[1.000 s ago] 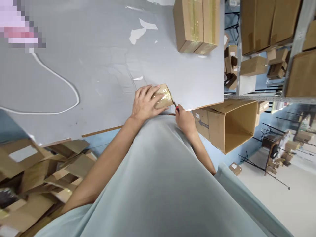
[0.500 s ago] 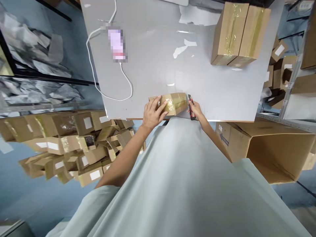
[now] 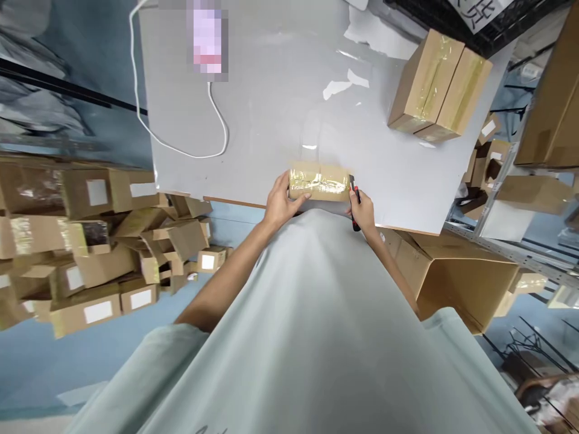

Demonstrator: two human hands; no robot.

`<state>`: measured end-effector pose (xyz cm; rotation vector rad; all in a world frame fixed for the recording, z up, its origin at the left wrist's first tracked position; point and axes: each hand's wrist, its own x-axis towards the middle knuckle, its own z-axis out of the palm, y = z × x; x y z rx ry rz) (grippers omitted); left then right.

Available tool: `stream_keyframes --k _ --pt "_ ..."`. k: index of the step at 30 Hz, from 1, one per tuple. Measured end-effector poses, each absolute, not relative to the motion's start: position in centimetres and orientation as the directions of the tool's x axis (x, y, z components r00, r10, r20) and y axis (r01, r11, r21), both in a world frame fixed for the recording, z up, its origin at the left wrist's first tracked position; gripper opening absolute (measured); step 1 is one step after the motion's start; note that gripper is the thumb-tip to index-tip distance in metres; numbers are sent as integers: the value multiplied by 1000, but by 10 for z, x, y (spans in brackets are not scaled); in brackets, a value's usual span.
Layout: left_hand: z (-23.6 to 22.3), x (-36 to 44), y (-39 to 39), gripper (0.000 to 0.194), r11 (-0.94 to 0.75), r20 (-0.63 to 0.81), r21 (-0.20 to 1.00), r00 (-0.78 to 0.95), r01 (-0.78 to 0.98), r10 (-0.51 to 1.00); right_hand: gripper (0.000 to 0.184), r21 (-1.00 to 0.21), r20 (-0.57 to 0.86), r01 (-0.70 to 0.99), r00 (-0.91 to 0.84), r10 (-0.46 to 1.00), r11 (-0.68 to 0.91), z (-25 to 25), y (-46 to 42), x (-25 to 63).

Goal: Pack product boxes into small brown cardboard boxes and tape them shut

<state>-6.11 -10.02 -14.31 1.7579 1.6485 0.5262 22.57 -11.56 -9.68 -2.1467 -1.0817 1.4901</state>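
Head view: taped box (image 3: 320,181) now lies nearly along the near edge of the surface (image 3: 271,108), at about 6 o'clock, taped face up — half a second ago it sat more skewed. Left grip (image 3: 279,202) holds its 9 o'clock end, thumb on the near side. Right grip (image 3: 363,211) is closed around the red-black cutter (image 3: 354,187), now nearer the 3 o'clock end — contact unclear. Looks steadier, tape better exposed.
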Motion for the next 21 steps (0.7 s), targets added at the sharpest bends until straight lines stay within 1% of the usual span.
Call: stream_keyframes --k 2,4,7,8,11,13,16,19,21 --pt "-153 -65 -99 86 59 -205 737 140 674 969 32 -603 -632 504 171 755 -619 -89 -117 223" --pt "-159 -72 -97 85 93 -249 763 157 640 956 31 -572 -561 619 185 807 -539 -80 -117 218" --pt "-161 -84 -91 86 117 -248 779 132 615 960 36 -511 -452 761 157 878 -399 -64 -113 204" --pt "-161 -89 -88 83 123 -235 781 105 612 966 39 -500 -445 790 117 888 -355 -59 -110 198" --pt "-160 -102 -78 66 117 -181 794 48 597 982 44 -478 -476 849 -36 879 -224 -48 -98 179" --pt "-160 -108 -71 64 91 -157 816 67 571 985 45 -435 -506 889 -110 856 -143 -42 -88 168" --pt "-160 -112 -64 76 53 -159 856 164 515 974 45 -320 -560 947 -170 811 -23 -34 -74 152" --pt "-164 -111 -60 101 15 -182 871 293 491 939 47 -213 -614 972 -216 759 104 -25 -62 139" --pt "-169 -110 -57 114 15 -215 876 361 483 907 48 -166 -650 972 -234 723 165 -20 -54 131"
